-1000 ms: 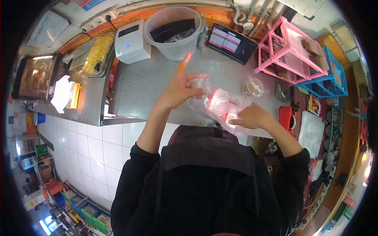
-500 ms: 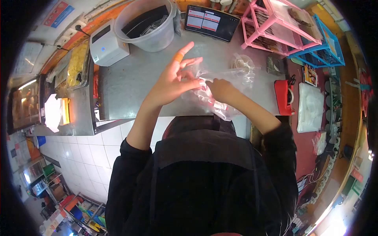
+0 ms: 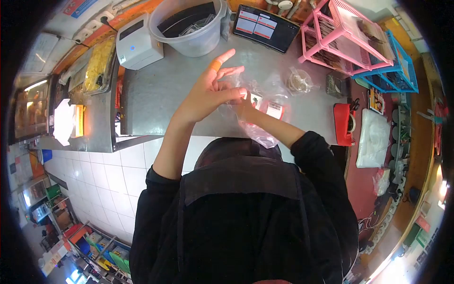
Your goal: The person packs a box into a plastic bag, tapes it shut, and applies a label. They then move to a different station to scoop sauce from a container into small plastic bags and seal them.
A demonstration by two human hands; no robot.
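Steel desk (image 3: 156, 94) bears the bag (image 3: 262, 135), tablet (image 3: 265, 28) at its twelve o'clock. The left hand (image 3: 210, 94) clamps it between lower fingers, forefinger apart; the right hand (image 3: 245, 111) touches it, fingers too hidden to tell.

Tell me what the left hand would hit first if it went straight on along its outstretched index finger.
The left hand would probably meet the lower edge of the tablet first, though its height above the counter is unclear, so it might pass over.

2 hands (image 3: 208, 97), 1 tablet (image 3: 266, 28), 1 tub (image 3: 201, 42), 1 printer (image 3: 141, 45), 2 racks (image 3: 352, 61), 1 tape dispenser (image 3: 341, 125)
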